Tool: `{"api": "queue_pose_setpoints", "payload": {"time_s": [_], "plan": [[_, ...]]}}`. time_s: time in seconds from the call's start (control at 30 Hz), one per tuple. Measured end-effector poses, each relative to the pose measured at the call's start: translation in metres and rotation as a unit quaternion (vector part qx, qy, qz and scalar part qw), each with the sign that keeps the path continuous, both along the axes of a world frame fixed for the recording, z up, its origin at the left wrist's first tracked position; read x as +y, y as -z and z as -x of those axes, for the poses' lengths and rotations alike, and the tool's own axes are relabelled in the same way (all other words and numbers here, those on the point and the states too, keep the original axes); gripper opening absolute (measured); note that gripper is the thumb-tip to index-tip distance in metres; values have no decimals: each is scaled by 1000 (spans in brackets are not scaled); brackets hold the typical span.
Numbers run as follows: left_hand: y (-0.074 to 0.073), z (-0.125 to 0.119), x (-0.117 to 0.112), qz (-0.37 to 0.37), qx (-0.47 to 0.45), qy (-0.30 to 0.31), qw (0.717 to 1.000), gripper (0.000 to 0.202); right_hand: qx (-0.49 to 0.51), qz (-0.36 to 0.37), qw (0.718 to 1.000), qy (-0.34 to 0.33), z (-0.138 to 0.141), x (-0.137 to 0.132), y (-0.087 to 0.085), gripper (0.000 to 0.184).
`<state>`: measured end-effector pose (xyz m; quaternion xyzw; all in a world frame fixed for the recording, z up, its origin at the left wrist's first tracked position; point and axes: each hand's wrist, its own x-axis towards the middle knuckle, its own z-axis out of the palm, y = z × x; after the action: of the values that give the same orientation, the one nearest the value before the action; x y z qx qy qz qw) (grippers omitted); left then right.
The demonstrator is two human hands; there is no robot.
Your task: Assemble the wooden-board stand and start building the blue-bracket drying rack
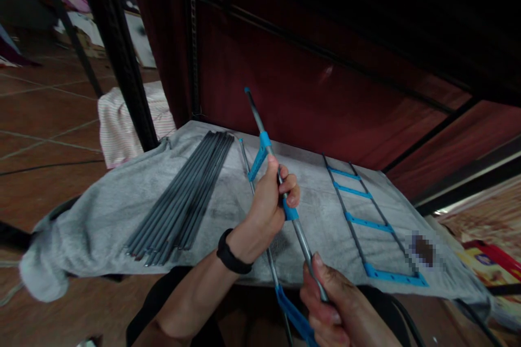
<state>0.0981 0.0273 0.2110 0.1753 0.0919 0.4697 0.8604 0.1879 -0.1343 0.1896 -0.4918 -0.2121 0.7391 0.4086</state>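
My left hand (264,200), with a black band on its wrist, is wrapped round the upper part of a grey metal tube (302,238). Lower down, near the tube's bottom end, my right hand (331,301) grips the same tube. Blue plastic crosspieces (258,161) join it to a second metal tube (271,263), which runs behind my left hand and past the cloth's front edge. The joined frame is tilted, its blue-tipped upper end raised above the cloth. Part of another blue crosspiece (295,314) hangs below, beside my right hand.
A grey cloth (97,222) covers the work surface. Loose metal tubes (183,195) lie bundled at left. At right lies a ladder-like frame (369,223) with blue crosspieces. A dark red curtain (285,76) and black metal posts (118,54) stand behind and beside it.
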Motion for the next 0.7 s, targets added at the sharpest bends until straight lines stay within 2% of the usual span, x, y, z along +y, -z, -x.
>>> {"api": "queue_pose_setpoints", "payload": {"time_s": [0.13, 0.27, 0.6, 0.7], "plan": [[-4, 3, -5, -10, -16, 16, 1000, 50, 56, -17, 998, -31, -4, 0, 5, 52], [-9, 5, -9, -5, -17, 11, 1000, 50, 81, -5, 996, -44, -9, -1, 6, 52], [-14, 7, -8, -5, 10, -28, 1000, 51, 87, 45, 993, -59, -14, 5, -3, 51], [-14, 10, -5, -27, 18, -47, 998, 50, 51, 32, 996, -60, -14, 11, -7, 51]]}}
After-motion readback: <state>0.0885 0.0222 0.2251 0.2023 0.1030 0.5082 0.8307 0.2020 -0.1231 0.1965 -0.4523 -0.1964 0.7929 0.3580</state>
